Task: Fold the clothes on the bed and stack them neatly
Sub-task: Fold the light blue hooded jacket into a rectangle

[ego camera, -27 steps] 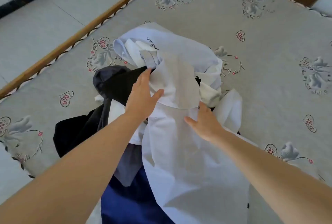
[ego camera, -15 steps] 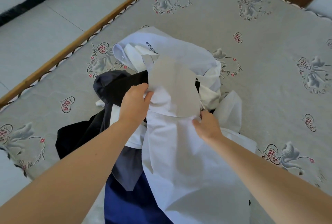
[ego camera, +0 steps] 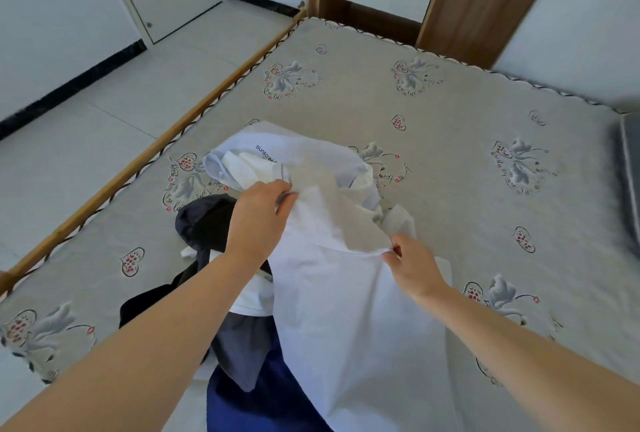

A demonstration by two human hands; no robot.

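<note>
White garment (ego camera: 353, 310) pinched between left hand (ego camera: 263, 217) and right hand (ego camera: 412, 265)

We see the white garment (ego camera: 353, 321) run off the bottom edge, so its lower hem is lost to us, and it covers much of the pile beneath. The blue cloth (ego camera: 263, 400) is also cut by the bottom edge. Of the black garment (ego camera: 204, 224) we see only parts; the left hand (ego camera: 259, 220) and forearm cross it. The print on the pale shirt (ego camera: 311, 154) reads "sunscree" before a fold swallows the rest. The left fingertips are buried in cloth. A dark grey thing (ego camera: 628, 168) at the right edge is cut off; we cannot tell what it is
</note>
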